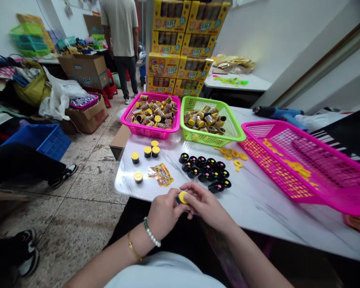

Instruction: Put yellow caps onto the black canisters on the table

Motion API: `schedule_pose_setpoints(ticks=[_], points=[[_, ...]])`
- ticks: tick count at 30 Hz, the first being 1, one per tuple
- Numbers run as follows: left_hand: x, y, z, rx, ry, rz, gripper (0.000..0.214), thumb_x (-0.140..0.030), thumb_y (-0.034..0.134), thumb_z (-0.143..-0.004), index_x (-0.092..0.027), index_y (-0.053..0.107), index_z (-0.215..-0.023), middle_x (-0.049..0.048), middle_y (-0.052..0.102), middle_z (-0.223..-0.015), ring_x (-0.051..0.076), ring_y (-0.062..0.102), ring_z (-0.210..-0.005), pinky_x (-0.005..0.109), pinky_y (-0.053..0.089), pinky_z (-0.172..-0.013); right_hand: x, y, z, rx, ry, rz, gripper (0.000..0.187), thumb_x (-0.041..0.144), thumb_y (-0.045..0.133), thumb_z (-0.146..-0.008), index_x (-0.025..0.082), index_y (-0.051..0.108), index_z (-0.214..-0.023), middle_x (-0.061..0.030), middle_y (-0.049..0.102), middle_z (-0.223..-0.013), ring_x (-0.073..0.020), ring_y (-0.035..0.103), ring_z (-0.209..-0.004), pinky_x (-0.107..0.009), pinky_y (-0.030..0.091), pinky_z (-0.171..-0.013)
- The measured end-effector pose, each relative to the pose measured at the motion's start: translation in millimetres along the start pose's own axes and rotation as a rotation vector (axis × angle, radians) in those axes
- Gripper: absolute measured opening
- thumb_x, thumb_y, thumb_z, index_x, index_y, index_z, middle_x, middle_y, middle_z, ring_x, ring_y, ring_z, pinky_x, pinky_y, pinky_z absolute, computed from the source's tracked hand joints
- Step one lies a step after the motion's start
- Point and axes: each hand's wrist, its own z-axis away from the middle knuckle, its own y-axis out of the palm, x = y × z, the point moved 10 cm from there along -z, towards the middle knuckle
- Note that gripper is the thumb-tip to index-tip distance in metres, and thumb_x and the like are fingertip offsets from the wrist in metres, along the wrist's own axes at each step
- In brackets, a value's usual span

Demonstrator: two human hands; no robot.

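A small black cup with a yellow lid [183,197] is held between both hands, just past the table's near edge. My left hand [163,212] is closed round its black side, while the fingers of my right hand [206,205] press at the yellow lid. Beyond them several open black cups [206,176] stand grouped, with small coloured dots inside. To the left are several black cups with yellow lids [138,177] and a few printed stickers or cards [162,174]. Yellow ring-shaped pieces [234,153] lie at the right of the open cups.
A pink basket [129,126] and a green basket [234,134] hold many printed tubes at the table's back. At right, a large pink basket [333,160] contains yellow pieces. A blue tool [283,113] lies behind it. Stacked yellow boxes [165,66] and a standing person [120,36] are farther back.
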Motion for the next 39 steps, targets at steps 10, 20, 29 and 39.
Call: schedule_pose_setpoints(ticks=[10,20,29,39], points=[[5,-25.1,27,-0.254,0.199,-0.034,0.040,-0.018,0.072,-0.077,-0.020,0.062,-0.116,-0.0010,0.070,-0.070,0.016,0.065,-0.058,0.024,0.049,-0.056,49,7,37,-0.428,-0.714,0.798,0.010,0.031,0.062,-0.090,0.023,0.063,-0.095,-0.0020,0.063,-0.080,-0.0162,0.063,-0.062,-0.026,0.053,-0.054],[66,-165.1,35,-0.578,-0.117,-0.272,0.078,-0.041,0.083,-0.068,-0.017,0.047,-0.133,0.0031,0.064,-0.090,0.022,0.065,-0.074,0.035,0.056,-0.070,108,67,-35,-0.355,-0.765,0.647,0.015,0.026,0.064,-0.083,0.019,0.065,-0.096,-0.0029,0.063,-0.081,-0.0157,0.060,-0.062,-0.027,0.052,-0.060],[73,-154.7,-34,-0.333,-0.126,-0.417,0.085,-0.030,0.074,-0.077,-0.011,0.033,-0.148,0.0177,0.069,-0.115,0.032,0.067,-0.105,0.040,0.053,-0.086,86,29,-110,-0.420,-0.385,0.692,0.076,0.029,0.066,-0.072,0.016,0.041,-0.143,0.0007,0.064,-0.079,-0.0220,0.064,-0.070,-0.035,0.050,-0.072],[56,-158.0,-94,-0.221,-0.014,-0.300,0.074,-0.019,0.077,-0.071,-0.012,0.045,-0.137,0.0116,0.067,-0.106,0.027,0.065,-0.100,0.038,0.051,-0.087,105,26,-96,-0.448,-0.503,0.689,0.081,0.029,0.062,-0.077,0.014,0.029,-0.150,-0.0035,0.066,-0.087,-0.0229,0.065,-0.074,-0.036,0.051,-0.073]])
